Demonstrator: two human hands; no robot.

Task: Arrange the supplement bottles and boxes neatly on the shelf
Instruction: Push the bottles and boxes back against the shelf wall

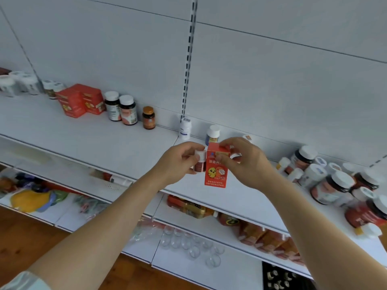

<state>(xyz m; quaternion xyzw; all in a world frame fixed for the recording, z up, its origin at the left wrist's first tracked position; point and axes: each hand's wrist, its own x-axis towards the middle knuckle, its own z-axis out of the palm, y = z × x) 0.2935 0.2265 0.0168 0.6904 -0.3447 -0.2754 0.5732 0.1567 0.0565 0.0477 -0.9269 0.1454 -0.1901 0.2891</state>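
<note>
My left hand [178, 162] grips a small bottle [200, 163] with a white cap and reddish label. Beside it, my right hand [243, 162] pinches the top of an upright red box [215, 172] with a yellow chick on its front. Both are held just above the front of the white shelf [104, 135]. Behind my hands stand two white-capped bottles [185, 128], [212, 133]. Further left along the shelf are two red boxes [80, 100], two dark bottles [121, 108] and a small amber bottle [149, 118].
A jumble of several bottles [326, 183], some lying down, crowds the shelf's right end. White tubs [18, 82] sit at the far left. Lower shelves hold packets [35, 197], clear cups [194, 245] and orange packages [261, 233]. Wooden floor lies below.
</note>
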